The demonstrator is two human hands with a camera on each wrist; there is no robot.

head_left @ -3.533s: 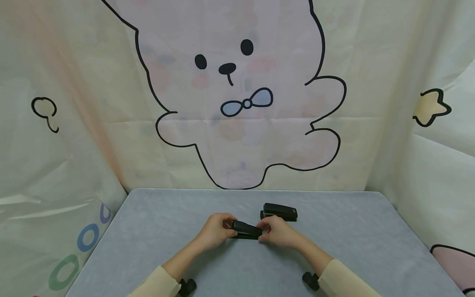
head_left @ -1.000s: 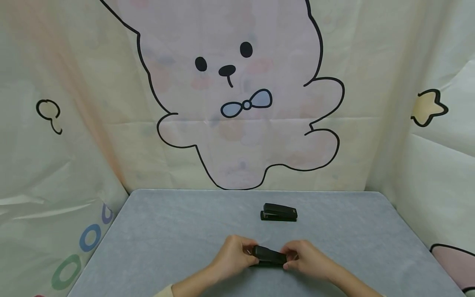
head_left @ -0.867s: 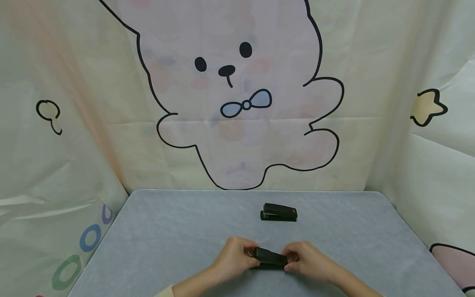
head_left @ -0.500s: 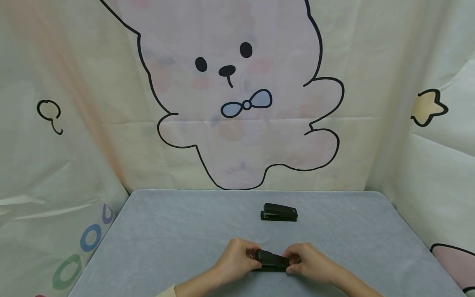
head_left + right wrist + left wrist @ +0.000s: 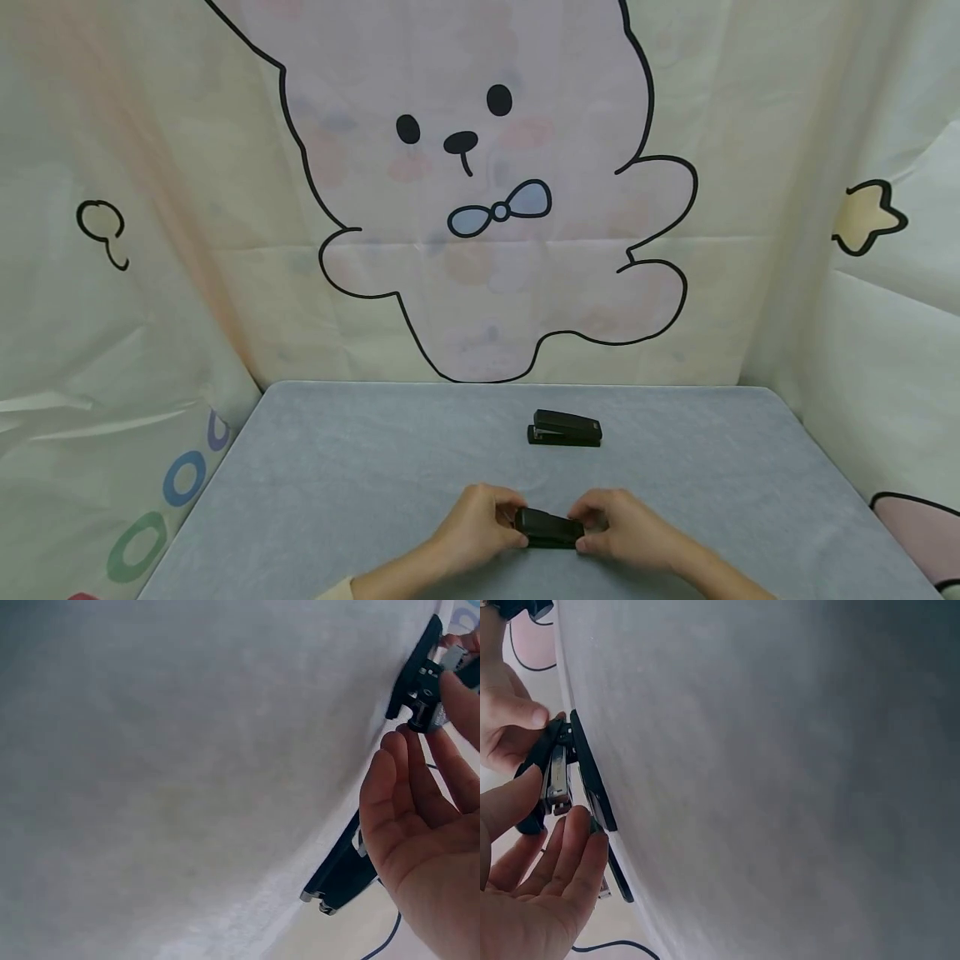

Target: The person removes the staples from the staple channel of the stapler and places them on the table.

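Near the front of the table a black stapler point(image 5: 550, 528) stands on its base, held from both ends. My left hand point(image 5: 474, 532) pinches its left end between thumb and fingers. At the right end my right hand point(image 5: 619, 527) pinches it too, thumb in front and index finger behind. In the left wrist view the upper arm and silver magazine point(image 5: 558, 774) are raised off the base point(image 5: 592, 776). The right wrist view shows my right thumb and fingertips at the hinge end point(image 5: 427, 690) of the stapler.
A second black stapler point(image 5: 565, 428) stands farther back on the grey-blue cloth-covered table point(image 5: 360, 450), slightly right of the held one. A curtain point(image 5: 480, 292) with a cartoon bear hangs right behind the table's back edge, and printed curtains flank both sides.
Over the earlier frames both hands have brought the held stapler toward me and a little to the right. In the last half second it has hardly moved. The second stapler has stayed put.
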